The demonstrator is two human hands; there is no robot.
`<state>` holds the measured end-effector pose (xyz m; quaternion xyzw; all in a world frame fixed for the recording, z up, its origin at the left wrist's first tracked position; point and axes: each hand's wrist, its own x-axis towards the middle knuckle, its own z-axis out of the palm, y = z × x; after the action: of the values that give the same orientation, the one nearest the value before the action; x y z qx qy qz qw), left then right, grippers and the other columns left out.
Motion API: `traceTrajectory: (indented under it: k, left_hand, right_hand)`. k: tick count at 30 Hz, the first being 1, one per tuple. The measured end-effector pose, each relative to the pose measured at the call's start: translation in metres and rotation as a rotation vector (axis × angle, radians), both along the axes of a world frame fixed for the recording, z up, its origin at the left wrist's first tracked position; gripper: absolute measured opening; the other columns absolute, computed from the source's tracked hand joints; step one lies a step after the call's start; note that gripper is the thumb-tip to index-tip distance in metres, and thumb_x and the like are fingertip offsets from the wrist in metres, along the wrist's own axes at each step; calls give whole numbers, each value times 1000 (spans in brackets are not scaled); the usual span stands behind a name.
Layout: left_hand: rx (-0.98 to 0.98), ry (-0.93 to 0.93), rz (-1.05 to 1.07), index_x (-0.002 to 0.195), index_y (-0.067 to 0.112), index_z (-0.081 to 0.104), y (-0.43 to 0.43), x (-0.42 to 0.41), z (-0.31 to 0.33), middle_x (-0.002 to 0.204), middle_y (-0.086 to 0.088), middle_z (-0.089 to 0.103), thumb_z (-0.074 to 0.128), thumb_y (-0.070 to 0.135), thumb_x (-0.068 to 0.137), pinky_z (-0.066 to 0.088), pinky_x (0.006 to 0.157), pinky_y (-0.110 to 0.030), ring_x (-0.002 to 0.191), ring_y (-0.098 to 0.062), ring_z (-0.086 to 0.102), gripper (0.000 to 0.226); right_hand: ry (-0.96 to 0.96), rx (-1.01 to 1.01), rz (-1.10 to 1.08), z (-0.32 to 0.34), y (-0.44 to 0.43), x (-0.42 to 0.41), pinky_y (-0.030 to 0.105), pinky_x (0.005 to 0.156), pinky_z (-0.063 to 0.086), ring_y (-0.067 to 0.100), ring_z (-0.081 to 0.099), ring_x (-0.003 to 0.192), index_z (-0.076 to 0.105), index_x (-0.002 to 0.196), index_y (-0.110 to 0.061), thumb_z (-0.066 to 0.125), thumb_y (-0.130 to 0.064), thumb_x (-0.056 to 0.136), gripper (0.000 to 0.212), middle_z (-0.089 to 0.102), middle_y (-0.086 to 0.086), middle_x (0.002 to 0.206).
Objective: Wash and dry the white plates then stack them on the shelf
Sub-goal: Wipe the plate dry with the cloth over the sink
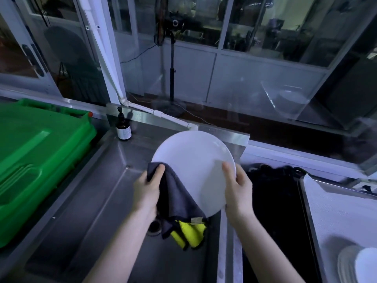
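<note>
Holding a white plate (pixel 193 160) tilted over the steel sink (pixel 98 201), between both grips. Pinching its right rim with the right grip (pixel 238 186), thumb on the face. Clutching a grey cloth (pixel 177 195) against its left edge with the left grip (pixel 148 186), thumb over the cloth.

Left side: green plastic bin lid (pixel 40 152), big, with a red cap at its back corner. Dark pump bottle (pixel 123 129) with a white label stands upright just right of it, and a white pipe (pixel 106 64) runs down the window frame and bends right behind the bottle. Behind the glass (pixel 265 78) there's a fan stand (pixel 172 64) with a trailing cable; black tub (pixel 273 201) on the right, contents too dark to read.
</note>
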<state>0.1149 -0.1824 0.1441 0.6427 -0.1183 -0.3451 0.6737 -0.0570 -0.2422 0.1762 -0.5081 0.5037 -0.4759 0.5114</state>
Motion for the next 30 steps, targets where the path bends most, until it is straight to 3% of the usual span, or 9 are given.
traceTrajectory:
  k: [4,9,13,15,18,20,22,25,30]
  left_hand:
    - [-58,-255,-171,78,20,70,-5,21,14,72,11,70,72,28,86,48,69,-25,73,-7,62,12]
    - [-90,-668,-513,77,8,66,-10,23,37,72,-13,65,75,32,79,41,62,-26,66,-6,52,26]
    - [-86,-319,-358,85,22,72,-1,15,21,82,8,75,73,24,86,51,76,-25,81,-5,67,3]
    - [-15,-192,-131,83,22,70,2,2,7,76,17,73,70,33,88,51,68,-19,76,-2,67,12]
    - [7,160,44,83,21,68,2,-14,-6,72,11,73,72,37,86,55,63,-22,71,-8,70,16]
    - [8,238,29,85,19,69,2,-12,-8,74,5,75,73,35,86,57,64,-29,73,-15,72,16]
    - [-6,188,13,86,20,70,1,-1,-6,73,7,75,72,35,86,54,55,-23,67,-10,72,16]
    - [-26,121,22,85,20,71,-1,17,0,75,7,75,74,34,85,54,55,-24,68,-9,71,15]
    - [23,73,-22,80,17,70,-10,36,11,66,7,73,74,31,85,53,52,-21,60,-7,68,15]
  right_hand:
    - [259,-150,379,34,-34,-22,18,62,45,3,60,69,71,86,-22,73,-46,84,24,68,-11,76]
    - [530,-282,633,49,-46,-11,25,58,38,5,48,59,65,71,-12,71,-48,86,39,54,-10,61]
    - [331,-208,413,41,-43,-16,29,55,33,12,42,59,63,74,-1,73,-42,88,44,48,0,62]
    - [106,-24,112,26,-30,-8,29,56,33,14,43,61,63,71,-2,74,-37,87,40,49,-1,62]
    - [-164,260,-257,-2,2,16,28,60,42,13,52,66,71,65,-20,69,-36,90,30,58,-12,58]
    - [-166,258,-206,-8,10,17,28,64,46,14,58,73,72,71,-25,65,-37,93,26,64,-13,64]
    - [-48,57,-28,-5,10,2,24,72,50,9,65,87,73,97,-28,66,-34,95,9,71,-19,84]
    - [302,-428,182,8,5,-29,17,104,43,-2,53,128,48,145,-27,73,-33,88,63,57,-25,137]
    - [1047,-1249,679,19,-5,-47,52,116,35,29,36,146,61,137,-17,77,-38,83,60,44,7,154]
